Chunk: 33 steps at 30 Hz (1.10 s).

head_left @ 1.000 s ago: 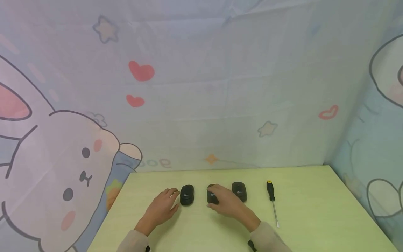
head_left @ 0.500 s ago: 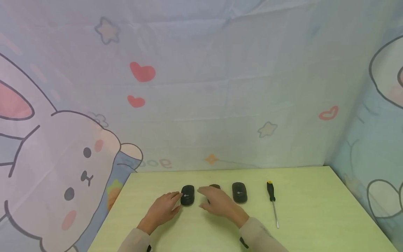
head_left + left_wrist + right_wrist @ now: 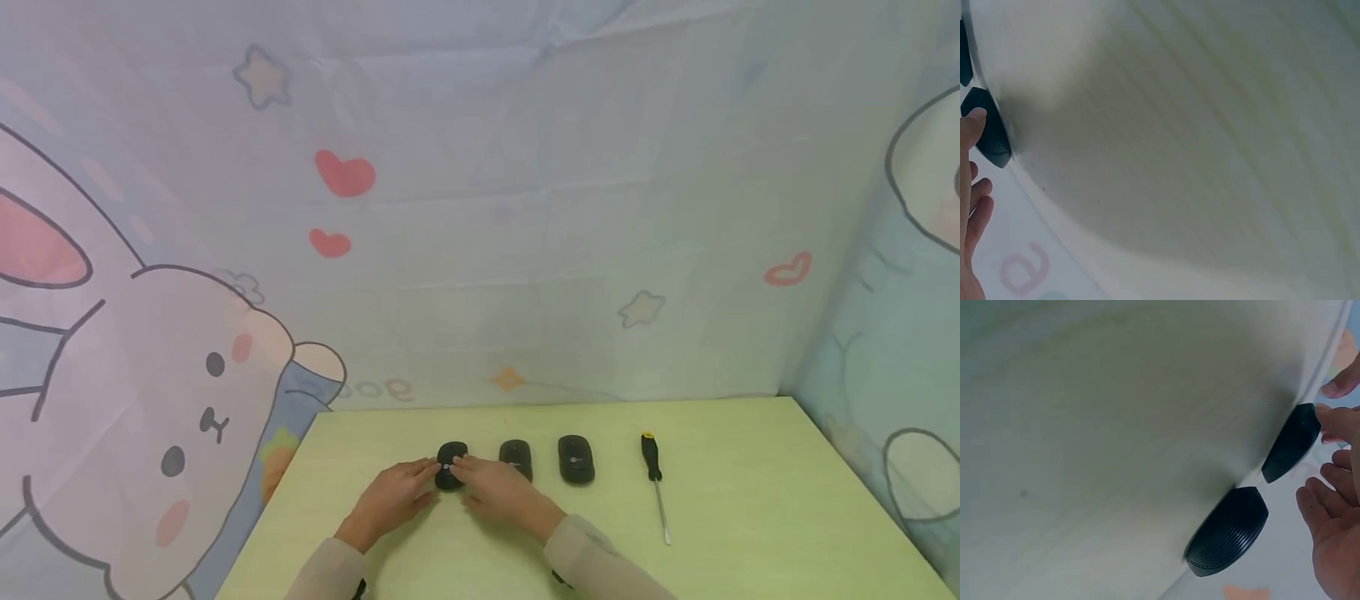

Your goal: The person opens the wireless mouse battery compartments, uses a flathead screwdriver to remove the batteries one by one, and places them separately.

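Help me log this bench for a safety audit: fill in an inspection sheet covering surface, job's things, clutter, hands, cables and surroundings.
Surface: table, pale yellow-green.
Job's things: left mouse, middle mouse and right mouse, all black, in a row, spaced apart.
Clutter: screwdriver right of the mice, tip nearer than handle.
Left hand: fingers extended at the left mouse's left edge.
Right hand: fingers extended over the left mouse's right part; firmness of contact unclear.
Cables: nothing seen.
Surroundings: cartoon-printed backdrop behind the table, creased.
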Each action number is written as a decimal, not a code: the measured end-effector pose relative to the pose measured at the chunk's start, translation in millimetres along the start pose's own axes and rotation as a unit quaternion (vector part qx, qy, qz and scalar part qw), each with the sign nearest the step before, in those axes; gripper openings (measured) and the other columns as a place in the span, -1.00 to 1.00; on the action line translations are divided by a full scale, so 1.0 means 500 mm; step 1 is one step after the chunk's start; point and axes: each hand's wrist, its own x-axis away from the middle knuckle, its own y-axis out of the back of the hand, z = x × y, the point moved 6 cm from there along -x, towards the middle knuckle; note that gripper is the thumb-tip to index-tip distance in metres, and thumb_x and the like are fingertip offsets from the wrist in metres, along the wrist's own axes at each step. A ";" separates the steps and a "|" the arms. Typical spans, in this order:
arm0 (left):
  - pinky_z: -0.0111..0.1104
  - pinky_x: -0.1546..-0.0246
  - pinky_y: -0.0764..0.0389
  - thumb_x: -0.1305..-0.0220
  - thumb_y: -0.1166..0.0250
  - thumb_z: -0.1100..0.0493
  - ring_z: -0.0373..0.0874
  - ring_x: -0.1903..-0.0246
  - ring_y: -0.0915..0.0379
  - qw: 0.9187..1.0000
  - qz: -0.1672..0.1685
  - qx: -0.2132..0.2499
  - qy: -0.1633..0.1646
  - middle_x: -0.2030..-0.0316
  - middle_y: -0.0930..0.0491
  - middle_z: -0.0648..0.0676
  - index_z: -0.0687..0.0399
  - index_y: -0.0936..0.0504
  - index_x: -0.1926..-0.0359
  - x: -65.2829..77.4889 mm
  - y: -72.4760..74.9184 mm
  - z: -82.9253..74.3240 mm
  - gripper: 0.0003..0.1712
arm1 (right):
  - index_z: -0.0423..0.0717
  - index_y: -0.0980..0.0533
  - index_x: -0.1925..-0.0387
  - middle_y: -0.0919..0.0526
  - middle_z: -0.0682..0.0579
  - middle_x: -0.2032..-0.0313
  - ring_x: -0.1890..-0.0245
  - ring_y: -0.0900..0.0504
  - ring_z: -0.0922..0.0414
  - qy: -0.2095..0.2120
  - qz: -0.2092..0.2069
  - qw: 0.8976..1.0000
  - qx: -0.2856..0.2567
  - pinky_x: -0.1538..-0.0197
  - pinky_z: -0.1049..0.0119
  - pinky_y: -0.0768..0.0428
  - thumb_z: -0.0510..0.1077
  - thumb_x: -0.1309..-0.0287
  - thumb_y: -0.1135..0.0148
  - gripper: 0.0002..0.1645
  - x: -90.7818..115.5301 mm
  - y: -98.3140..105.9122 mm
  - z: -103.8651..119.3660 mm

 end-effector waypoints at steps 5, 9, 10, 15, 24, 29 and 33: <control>-0.15 -0.11 -0.79 -0.32 -0.49 0.02 0.03 -0.15 -0.71 1.000 0.002 0.002 0.000 -0.22 -0.71 0.16 0.18 -0.66 -0.26 -0.004 -0.001 -0.004 -0.44 | -0.08 -0.48 -0.43 -0.53 -0.02 -0.45 -0.45 -0.54 0.03 -0.003 -0.004 1.000 0.009 -0.40 0.20 -0.65 -0.02 -0.40 -0.36 -0.36 -0.008 -0.007 0.003; -0.16 -0.11 -0.79 -0.32 -0.50 0.02 0.03 -0.17 -0.70 1.000 0.000 0.008 0.000 -0.23 -0.70 0.17 0.17 -0.64 -0.28 -0.007 -0.006 -0.004 -0.41 | -0.04 -0.46 -0.46 -0.50 0.00 -0.46 -0.48 -0.50 0.02 -0.008 0.011 1.000 0.014 -0.41 0.22 -0.64 0.02 -0.43 -0.33 -0.35 -0.016 -0.015 0.003; -0.16 -0.11 -0.79 -0.32 -0.49 0.02 0.03 -0.18 -0.70 1.000 0.000 0.010 0.000 -0.23 -0.70 0.17 0.17 -0.64 -0.29 -0.008 -0.008 -0.004 -0.40 | -0.03 -0.45 -0.46 -0.50 0.00 -0.46 -0.48 -0.50 0.02 -0.009 0.014 1.000 0.014 -0.41 0.22 -0.64 0.02 -0.43 -0.33 -0.35 -0.018 -0.016 0.004; -0.17 -0.13 -0.78 -0.31 -0.49 0.05 0.05 -0.21 -0.68 1.000 -0.001 0.018 -0.001 -0.22 -0.70 0.21 0.21 -0.62 -0.30 -0.009 -0.015 -0.003 -0.39 | -0.03 -0.47 -0.45 -0.54 0.03 -0.44 -0.45 -0.54 0.04 -0.015 0.017 0.999 0.025 -0.39 0.23 -0.65 0.03 -0.45 -0.31 -0.37 -0.030 -0.020 0.003; -0.17 -0.09 -0.80 -0.29 -0.50 0.07 0.05 -0.15 -0.71 1.000 -0.020 0.015 -0.017 -0.16 -0.74 0.22 0.21 -0.67 -0.25 -0.016 -0.019 -0.002 -0.44 | 0.00 -0.53 -0.39 -0.61 0.07 -0.38 -0.35 -0.63 0.12 -0.003 0.004 0.998 0.068 -0.33 0.29 -0.69 0.05 -0.42 -0.33 -0.41 -0.041 -0.019 -0.001; -0.20 -0.04 -0.82 -0.31 -0.48 0.07 0.07 -0.09 -0.75 0.999 -0.028 0.021 -0.021 -0.17 -0.73 0.25 0.23 -0.64 -0.27 -0.015 -0.030 0.001 -0.43 | -0.01 -0.59 -0.33 -0.67 0.07 -0.31 -0.30 -0.68 0.15 0.008 -0.003 0.995 0.096 -0.27 0.34 -0.71 0.06 -0.42 -0.32 -0.46 -0.048 -0.017 0.002; -0.19 -0.03 -0.82 -0.36 -0.44 0.09 0.10 -0.05 -0.76 0.999 -0.015 0.046 -0.010 -0.20 -0.71 0.26 0.25 -0.62 -0.30 -0.014 -0.033 0.002 -0.43 | 0.00 -0.63 -0.28 -0.70 0.08 -0.27 -0.26 -0.71 0.16 0.008 -0.005 0.994 0.107 -0.24 0.35 -0.73 0.08 -0.41 -0.34 -0.50 -0.054 -0.015 0.001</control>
